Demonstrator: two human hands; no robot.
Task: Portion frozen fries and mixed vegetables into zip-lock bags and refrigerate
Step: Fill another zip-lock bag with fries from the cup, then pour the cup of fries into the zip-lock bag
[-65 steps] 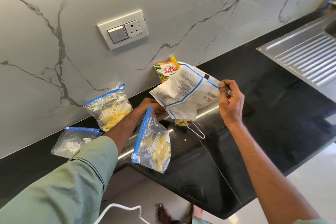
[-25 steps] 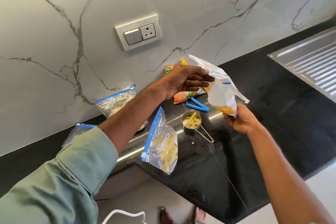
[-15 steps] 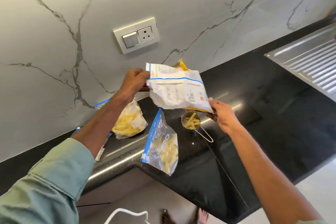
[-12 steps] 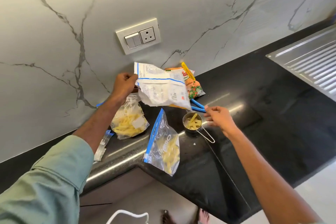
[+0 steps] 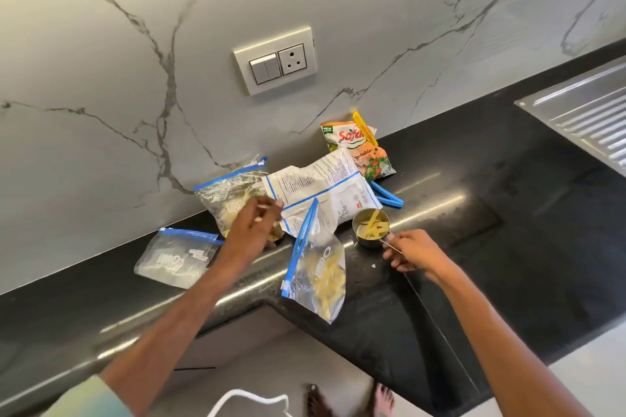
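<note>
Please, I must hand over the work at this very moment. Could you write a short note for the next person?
Hands: left hand at the edge of the white fries packet, grip blurred; right hand pinches the handle of the measuring cup, fries inside.
Done: fries in the bag at the counter edge and the bag against the wall.
To do: flat bag looks unfilled; vegetable packet clipped shut; nothing refrigerated.

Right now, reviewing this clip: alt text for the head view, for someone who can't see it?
At a black counter, the right hand pinches the wire handle of a small metal cup holding a few fries, while the left hand is at the edge of a white packet lying beside it. Three zip bags and a vegetable packet sit nearby.
</note>
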